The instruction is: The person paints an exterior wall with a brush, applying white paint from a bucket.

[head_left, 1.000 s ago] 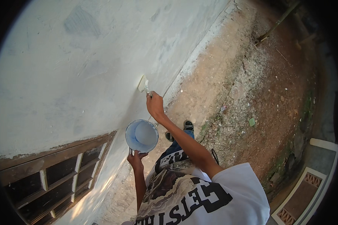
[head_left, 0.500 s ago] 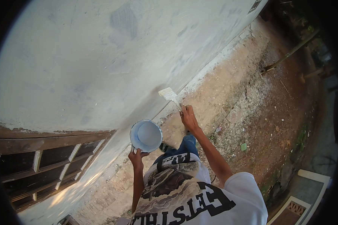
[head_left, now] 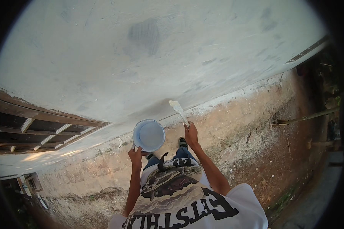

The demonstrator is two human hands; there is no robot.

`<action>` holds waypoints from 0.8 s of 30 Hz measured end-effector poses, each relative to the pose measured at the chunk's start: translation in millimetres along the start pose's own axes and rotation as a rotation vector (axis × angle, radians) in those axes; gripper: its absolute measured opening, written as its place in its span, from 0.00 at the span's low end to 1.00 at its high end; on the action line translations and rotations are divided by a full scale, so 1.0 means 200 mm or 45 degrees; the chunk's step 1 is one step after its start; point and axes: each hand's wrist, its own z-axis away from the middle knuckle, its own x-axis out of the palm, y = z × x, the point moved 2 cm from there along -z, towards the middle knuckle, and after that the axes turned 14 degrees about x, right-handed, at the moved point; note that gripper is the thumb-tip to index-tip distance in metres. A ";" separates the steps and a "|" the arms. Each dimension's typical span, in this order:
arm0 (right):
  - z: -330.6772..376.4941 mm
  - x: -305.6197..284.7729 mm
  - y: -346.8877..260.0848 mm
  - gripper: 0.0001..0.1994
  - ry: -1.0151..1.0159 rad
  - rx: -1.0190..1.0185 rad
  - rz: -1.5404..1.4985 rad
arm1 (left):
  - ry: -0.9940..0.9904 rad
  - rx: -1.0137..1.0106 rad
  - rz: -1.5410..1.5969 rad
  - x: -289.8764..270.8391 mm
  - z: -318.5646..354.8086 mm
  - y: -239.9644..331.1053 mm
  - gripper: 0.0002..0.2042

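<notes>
Ok, right hand (head_left: 191,134) is wrapped tight round the handle of one paintbrush (head_left: 178,110), bristles up and fwd, tip touching the pale wall (head_left: 149,57) low down, just above the strip where wall meets dirt ground (head_left: 256,145). I reckon it's held angled like that so the flat of the bristles lies on the plaster. Left hand (head_left: 135,156) grips one small white bucket (head_left: 149,134) from below at its rim, fingers closed on it, kept level and near the brush, prob so a dip is a short reach and nothing spills. Bucket sits betw both hands, in front of my chest, pale paint inside. Count: 1 brush, 1 bucket, 2 hands, both busy. A brown window frame (head_left: 46,129) w/ bars is off to my left, well apart from the brush. One shoe (head_left: 182,142) shows below the brush.
</notes>
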 end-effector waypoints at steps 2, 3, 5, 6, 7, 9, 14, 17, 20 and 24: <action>-0.02 -0.12 -0.03 0.15 -0.109 -0.043 -0.099 | 0.095 -0.038 0.028 0.07 0.04 -0.05 0.18; -0.03 -0.20 -0.07 0.15 -0.141 -0.062 -0.087 | 0.132 -0.039 0.038 0.10 0.05 -0.07 0.18; -0.02 -0.36 -0.16 0.13 -0.402 -0.037 -0.018 | 0.156 -0.026 -0.118 0.17 0.08 -0.10 0.18; -0.01 -0.41 -0.16 0.11 -0.356 -0.131 -0.144 | 0.168 -0.004 -0.100 0.24 0.10 -0.07 0.17; 0.00 -0.44 -0.16 0.11 -0.396 -0.151 -0.125 | 0.214 -0.010 -0.087 0.27 0.10 -0.08 0.17; 0.01 -0.50 -0.20 0.11 -0.496 -0.280 -0.057 | 0.250 -0.004 -0.221 0.33 0.13 -0.09 0.12; 0.01 -0.46 -0.33 0.15 -0.834 -0.410 0.220 | 0.356 0.040 -0.368 0.41 0.21 -0.16 0.09; 0.02 -0.23 -0.27 0.17 -0.718 -0.691 0.441 | 0.352 0.156 -0.318 0.43 0.26 -0.18 0.08; 0.10 -0.06 -0.29 0.17 -0.649 -0.710 0.728 | 0.382 0.178 -0.306 0.45 0.32 -0.18 0.10; 0.16 0.07 -0.30 0.18 -0.736 -0.799 0.821 | 0.354 0.138 -0.307 0.46 0.39 -0.15 0.12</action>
